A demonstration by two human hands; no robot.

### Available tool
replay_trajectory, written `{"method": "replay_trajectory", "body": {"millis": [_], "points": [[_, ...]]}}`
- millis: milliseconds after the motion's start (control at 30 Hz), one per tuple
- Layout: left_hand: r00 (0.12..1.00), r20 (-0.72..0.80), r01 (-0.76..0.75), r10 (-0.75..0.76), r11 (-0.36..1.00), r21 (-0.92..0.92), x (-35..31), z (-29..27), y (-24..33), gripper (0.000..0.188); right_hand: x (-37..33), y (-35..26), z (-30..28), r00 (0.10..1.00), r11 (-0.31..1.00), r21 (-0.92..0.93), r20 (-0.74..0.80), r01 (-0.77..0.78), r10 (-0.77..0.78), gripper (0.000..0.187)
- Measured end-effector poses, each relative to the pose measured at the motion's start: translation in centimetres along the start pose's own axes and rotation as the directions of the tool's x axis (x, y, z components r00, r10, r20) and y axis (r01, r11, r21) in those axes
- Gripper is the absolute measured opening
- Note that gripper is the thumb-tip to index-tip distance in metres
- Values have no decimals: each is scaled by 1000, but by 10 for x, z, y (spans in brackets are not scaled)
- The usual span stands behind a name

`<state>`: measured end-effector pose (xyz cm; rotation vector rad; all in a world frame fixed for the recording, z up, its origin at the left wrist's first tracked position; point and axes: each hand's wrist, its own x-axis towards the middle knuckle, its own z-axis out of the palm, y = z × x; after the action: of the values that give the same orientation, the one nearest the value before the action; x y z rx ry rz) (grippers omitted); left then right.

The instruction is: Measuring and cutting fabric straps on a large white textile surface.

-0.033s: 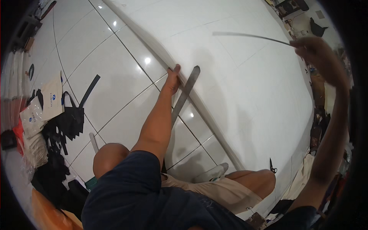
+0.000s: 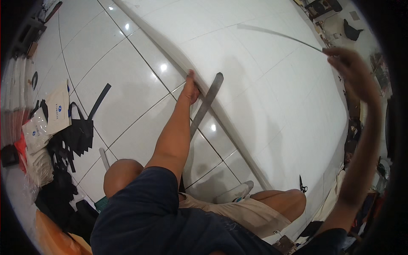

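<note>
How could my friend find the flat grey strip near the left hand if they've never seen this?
Find the big white sheet on the tiled floor, then follow its long edge to the left hand. Just right of that hand, a flat grey strip slants across the edge. Unlike the thin strip in the right hand, this one lies down and has a pointed end.
</note>
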<state>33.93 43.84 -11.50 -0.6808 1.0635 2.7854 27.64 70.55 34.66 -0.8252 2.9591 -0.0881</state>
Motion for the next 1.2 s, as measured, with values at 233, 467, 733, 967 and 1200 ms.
{"method": "replay_trajectory", "body": {"millis": [233, 467, 733, 967, 1200], "points": [[953, 94, 301, -289, 849, -434, -5, 12, -20, 125, -101, 58, 288, 793, 782, 382, -174, -492, 584, 36], [959, -284, 72, 23, 944, 321, 13, -14, -29, 90, -125, -44, 355, 564, 847, 449, -636, -286, 527, 28], [933, -198, 61, 300, 412, 909, -13, -29, -27, 71, -121, -182, 442, 904, 338, 858, 281, -387, 322, 22], [974, 220, -206, 54, -197, 959, -24, -86, 6, 35, 6, -216, 471, 785, -645, 674, 592, -360, 180, 38], [998, -8, 26, 63, -287, 958, -36, -42, 44, 45, 32, -199, 490, 703, -822, 515, 677, -244, 216, 14]]}}
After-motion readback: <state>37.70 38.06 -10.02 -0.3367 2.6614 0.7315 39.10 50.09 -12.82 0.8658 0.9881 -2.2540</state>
